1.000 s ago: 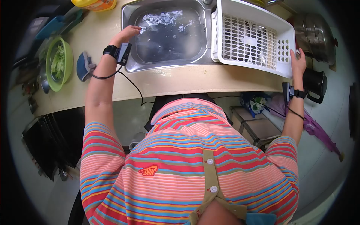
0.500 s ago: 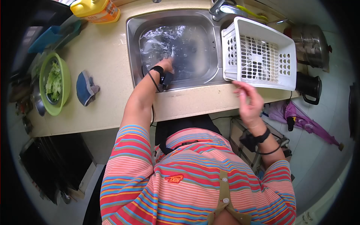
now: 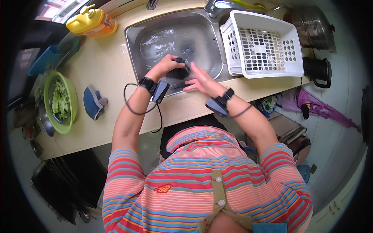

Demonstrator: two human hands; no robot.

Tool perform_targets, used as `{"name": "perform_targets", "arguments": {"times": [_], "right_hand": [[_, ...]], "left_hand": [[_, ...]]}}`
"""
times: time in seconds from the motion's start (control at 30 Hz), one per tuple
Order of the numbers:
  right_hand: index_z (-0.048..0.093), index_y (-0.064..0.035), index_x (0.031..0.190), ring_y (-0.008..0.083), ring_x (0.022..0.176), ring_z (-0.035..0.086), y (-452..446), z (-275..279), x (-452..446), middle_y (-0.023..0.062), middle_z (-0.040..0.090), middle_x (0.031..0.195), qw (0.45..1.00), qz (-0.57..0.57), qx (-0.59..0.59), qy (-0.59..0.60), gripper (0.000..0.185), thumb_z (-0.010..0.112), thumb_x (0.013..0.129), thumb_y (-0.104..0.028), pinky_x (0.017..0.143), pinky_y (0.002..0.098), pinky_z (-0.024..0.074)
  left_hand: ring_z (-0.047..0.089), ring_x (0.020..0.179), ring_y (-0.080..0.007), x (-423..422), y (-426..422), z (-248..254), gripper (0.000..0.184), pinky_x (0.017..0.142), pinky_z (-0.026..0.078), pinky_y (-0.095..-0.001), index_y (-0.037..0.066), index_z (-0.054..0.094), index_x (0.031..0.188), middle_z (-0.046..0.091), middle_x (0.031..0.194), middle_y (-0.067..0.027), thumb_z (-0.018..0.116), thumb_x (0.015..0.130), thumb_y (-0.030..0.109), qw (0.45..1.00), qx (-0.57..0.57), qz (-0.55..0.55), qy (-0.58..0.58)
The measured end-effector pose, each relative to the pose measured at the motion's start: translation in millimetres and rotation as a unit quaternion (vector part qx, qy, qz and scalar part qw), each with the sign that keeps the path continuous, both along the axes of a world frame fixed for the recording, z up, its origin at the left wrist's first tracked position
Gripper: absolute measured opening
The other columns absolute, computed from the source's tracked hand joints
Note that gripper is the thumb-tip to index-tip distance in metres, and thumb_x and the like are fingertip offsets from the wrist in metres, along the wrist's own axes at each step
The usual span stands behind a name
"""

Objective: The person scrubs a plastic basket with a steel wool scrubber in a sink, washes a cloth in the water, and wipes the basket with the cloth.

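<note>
My left hand is closed on a dark, bunched, wet-looking cloth. It holds the cloth over the near side of the steel sink, which has cloudy water in it. Close by on the right, my right hand is open, fingers spread towards the cloth. Whether its fingertips touch the cloth I cannot tell. A dark, blurred patch shows in the water beyond the cloth.
A white plastic basket stands right of the sink, below the tap. On the left are a blue-grey cloth, a green basin with leafy vegetables and a yellow pump bottle. A black jug stands far right.
My left hand has come up out of the water with the dark cloth in it. My right hand has moved left, from the counter edge by the basket to beside the cloth.
</note>
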State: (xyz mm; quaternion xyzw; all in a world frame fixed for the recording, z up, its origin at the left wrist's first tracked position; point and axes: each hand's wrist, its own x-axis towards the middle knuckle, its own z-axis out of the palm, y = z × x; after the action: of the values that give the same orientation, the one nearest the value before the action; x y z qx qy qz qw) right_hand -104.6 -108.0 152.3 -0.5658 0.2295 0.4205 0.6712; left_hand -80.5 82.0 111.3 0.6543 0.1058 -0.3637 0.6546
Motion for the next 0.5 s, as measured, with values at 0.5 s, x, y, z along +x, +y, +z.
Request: {"name": "perform_targets", "arguments": {"times": [0.5], "right_hand": [[0.064, -0.0106, 0.098, 0.0206, 0.085, 0.065, 45, -1, 35, 0.0058, 0.067, 0.097, 0.897, -0.056, 0.376, 0.226, 0.045, 0.058, 0.082, -0.053, 0.080, 0.0401, 0.0516]], "left_hand": [[0.059, 0.073, -0.0130, -6, 43, 44, 0.015, 0.065, 0.047, -0.0266, 0.005, 0.061, 0.092, 0.063, 0.083, -0.0026, 0.062, 0.082, 0.016, 0.950, -0.139, 0.279, 0.022]]}}
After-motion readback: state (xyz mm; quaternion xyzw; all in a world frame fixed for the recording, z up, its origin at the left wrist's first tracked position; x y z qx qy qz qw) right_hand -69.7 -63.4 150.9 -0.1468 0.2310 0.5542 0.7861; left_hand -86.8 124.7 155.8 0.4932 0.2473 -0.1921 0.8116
